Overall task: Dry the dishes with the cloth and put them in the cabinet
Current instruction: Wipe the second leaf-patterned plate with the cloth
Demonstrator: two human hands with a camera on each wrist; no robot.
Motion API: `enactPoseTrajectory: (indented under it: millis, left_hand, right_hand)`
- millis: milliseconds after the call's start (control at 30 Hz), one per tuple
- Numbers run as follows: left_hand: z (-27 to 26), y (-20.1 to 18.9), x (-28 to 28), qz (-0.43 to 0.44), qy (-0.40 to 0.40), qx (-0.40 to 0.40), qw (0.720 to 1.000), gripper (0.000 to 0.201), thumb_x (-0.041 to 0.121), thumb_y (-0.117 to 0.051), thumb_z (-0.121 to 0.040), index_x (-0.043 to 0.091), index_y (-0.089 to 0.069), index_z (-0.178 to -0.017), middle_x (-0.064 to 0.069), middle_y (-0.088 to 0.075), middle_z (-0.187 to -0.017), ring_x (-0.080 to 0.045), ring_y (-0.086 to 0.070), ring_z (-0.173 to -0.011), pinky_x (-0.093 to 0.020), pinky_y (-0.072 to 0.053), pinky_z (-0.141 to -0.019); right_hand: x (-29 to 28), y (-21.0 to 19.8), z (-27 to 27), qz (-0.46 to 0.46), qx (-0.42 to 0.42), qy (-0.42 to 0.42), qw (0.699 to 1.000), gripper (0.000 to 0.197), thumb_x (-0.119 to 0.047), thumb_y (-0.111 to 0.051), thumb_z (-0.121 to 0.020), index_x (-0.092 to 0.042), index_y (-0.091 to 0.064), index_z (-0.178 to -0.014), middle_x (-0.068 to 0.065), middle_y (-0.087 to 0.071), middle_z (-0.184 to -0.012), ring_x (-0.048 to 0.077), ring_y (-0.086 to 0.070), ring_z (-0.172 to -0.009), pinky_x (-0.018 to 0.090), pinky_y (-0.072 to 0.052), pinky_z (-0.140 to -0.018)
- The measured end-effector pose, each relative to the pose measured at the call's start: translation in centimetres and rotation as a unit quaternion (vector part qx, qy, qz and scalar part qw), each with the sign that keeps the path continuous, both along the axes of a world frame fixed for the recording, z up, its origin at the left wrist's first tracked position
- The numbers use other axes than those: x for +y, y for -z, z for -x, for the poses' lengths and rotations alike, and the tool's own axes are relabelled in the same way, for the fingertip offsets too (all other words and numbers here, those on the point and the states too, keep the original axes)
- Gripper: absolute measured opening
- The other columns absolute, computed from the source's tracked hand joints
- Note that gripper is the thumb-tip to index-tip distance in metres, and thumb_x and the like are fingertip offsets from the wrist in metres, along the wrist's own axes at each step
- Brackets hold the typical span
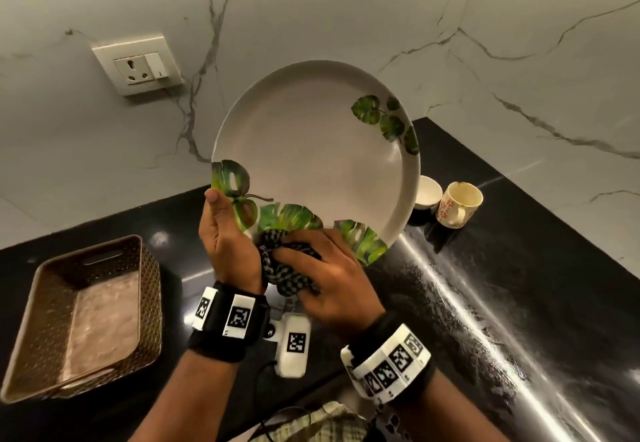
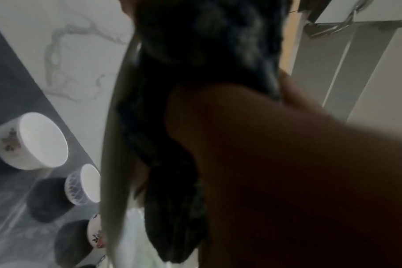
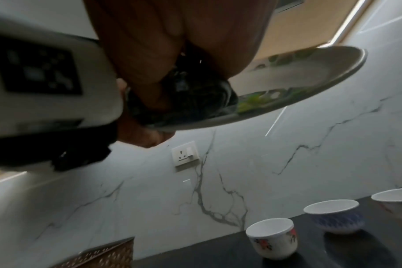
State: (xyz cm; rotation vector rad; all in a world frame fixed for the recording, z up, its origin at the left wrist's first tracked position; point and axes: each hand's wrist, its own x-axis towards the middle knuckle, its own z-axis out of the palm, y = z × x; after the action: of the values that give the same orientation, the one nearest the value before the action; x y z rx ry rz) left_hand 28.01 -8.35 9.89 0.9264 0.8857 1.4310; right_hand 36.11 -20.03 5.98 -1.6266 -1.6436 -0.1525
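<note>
A white plate [image 1: 311, 150] printed with green leaves is held tilted above the black counter. My left hand [image 1: 225, 219] grips its lower left rim, thumb on the face and fingers hidden behind. My right hand [image 1: 311, 258] holds a bunched dark patterned cloth [image 1: 280, 268] and presses it against the plate's lower rim. The left wrist view shows the plate [image 2: 112, 145] edge-on with the cloth [image 2: 172, 127] beside it. From the right wrist, the cloth [image 3: 195, 94] lies on the plate [image 3: 310, 79] under my fingers.
On the counter [image 1: 519, 268], a floral mug [image 1: 459, 204] and a small white bowl [image 1: 427, 192] stand behind the plate at the right. A brown woven basket [image 1: 83, 317] sits at the left. A socket [image 1: 138, 67] is on the marble wall. More bowls [image 2: 32, 141] stand nearby.
</note>
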Motion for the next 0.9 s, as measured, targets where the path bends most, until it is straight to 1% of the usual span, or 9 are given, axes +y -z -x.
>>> enactPoseTrajectory:
  millis: [67,167,300,433,533,600,700,833,900]
  left_hand:
    - [0.3,0.5,0.6,-0.012,0.008,-0.023,1.0,0.052,0.043,-0.046,-0.106,-0.004,-0.064,-0.118,0.0,-0.065,-0.087,-0.015,-0.061,-0.078,-0.03,-0.052,-0.073]
    - [1.1,0.5,1.3,0.0,0.009,-0.037,0.999,0.037,0.042,-0.044,-0.107,0.013,-0.066,-0.101,0.006,-0.06,-0.072,-0.01,-0.056,-0.066,-0.026,-0.05,-0.06]
    - [2.4,1.3,1.3,-0.049,0.035,0.028,0.998,0.036,0.041,-0.044,-0.107,0.023,-0.072,-0.093,0.008,-0.065,-0.075,-0.014,-0.058,-0.072,-0.032,-0.047,-0.068]
    - [1.7,1.8,-0.6,-0.121,0.134,0.099,0.979,0.042,0.039,-0.038,-0.108,0.019,-0.07,-0.088,-0.013,-0.065,-0.076,-0.028,-0.058,-0.07,-0.037,-0.049,-0.067]
    - [0.5,1.7,-2.3,-0.156,0.186,0.137,0.96,0.051,0.037,-0.036,-0.106,-0.004,-0.056,-0.084,-0.03,-0.052,-0.073,-0.031,-0.049,-0.06,-0.034,-0.044,-0.057]
    - [-0.3,1.4,-3.1,-0.167,0.214,0.15,0.951,0.053,0.037,-0.035,-0.105,-0.006,-0.052,-0.081,-0.026,-0.047,-0.067,-0.024,-0.045,-0.056,-0.031,-0.039,-0.051]
    - [-1.2,1.1,-3.1,-0.162,0.232,0.132,0.95,0.053,0.035,-0.034,-0.106,-0.007,-0.054,-0.083,-0.017,-0.048,-0.067,-0.021,-0.046,-0.059,-0.029,-0.041,-0.054]
    - [-1.3,1.2,-1.9,-0.146,0.239,0.076,0.957,0.046,0.035,-0.031,-0.108,0.013,-0.07,-0.099,-0.011,-0.071,-0.093,-0.025,-0.066,-0.088,-0.036,-0.056,-0.077]
    - [-1.2,0.7,-1.4,-0.14,0.207,0.072,0.966,0.045,0.036,-0.034,-0.109,0.021,-0.071,-0.089,-0.005,-0.068,-0.082,-0.022,-0.064,-0.077,-0.034,-0.053,-0.07]
  right_hand:
    - [-0.8,-0.2,-1.1,-0.003,-0.029,0.015,0.999,0.037,-0.019,-0.064,-0.078,-0.019,-0.077,-0.112,0.004,-0.068,-0.12,0.027,-0.058,-0.11,0.036,-0.047,-0.098]
    - [-2.8,0.3,-4.3,0.007,-0.042,0.103,0.994,0.036,-0.016,-0.069,-0.075,-0.02,-0.078,-0.11,0.003,-0.068,-0.121,0.027,-0.055,-0.112,0.043,-0.05,-0.095]
    - [-4.2,-0.4,-9.2,0.009,-0.018,0.258,0.966,0.042,-0.008,-0.075,-0.078,-0.013,-0.074,-0.12,0.01,-0.068,-0.124,0.031,-0.056,-0.113,0.047,-0.049,-0.096]
    - [-3.5,-3.7,-12.9,-0.012,-0.021,0.322,0.946,0.05,0.001,-0.073,-0.076,-0.012,-0.071,-0.124,0.009,-0.068,-0.121,0.028,-0.059,-0.109,0.03,-0.045,-0.097]
    - [-2.0,-6.0,-12.5,-0.044,-0.017,0.291,0.956,0.053,0.0,-0.073,-0.078,-0.014,-0.069,-0.129,0.005,-0.067,-0.127,0.024,-0.061,-0.113,0.03,-0.048,-0.099]
    - [-0.9,-6.9,-10.9,-0.054,-0.027,0.239,0.969,0.052,-0.005,-0.072,-0.082,-0.017,-0.067,-0.132,0.003,-0.065,-0.133,0.023,-0.06,-0.121,0.034,-0.048,-0.104]
    - [0.5,-6.6,-7.4,-0.045,-0.034,0.152,0.987,0.051,-0.007,-0.074,-0.083,-0.021,-0.068,-0.131,0.002,-0.064,-0.132,0.025,-0.058,-0.118,0.038,-0.051,-0.096]
    - [0.4,-4.1,-3.7,-0.02,-0.009,0.08,0.997,0.053,0.0,-0.07,-0.078,-0.017,-0.07,-0.128,0.004,-0.063,-0.131,0.026,-0.055,-0.117,0.03,-0.047,-0.098]
    - [-0.1,-2.7,-2.9,-0.008,0.011,0.056,0.998,0.045,-0.003,-0.067,-0.08,-0.014,-0.072,-0.123,0.006,-0.062,-0.13,0.027,-0.054,-0.118,0.03,-0.046,-0.101]
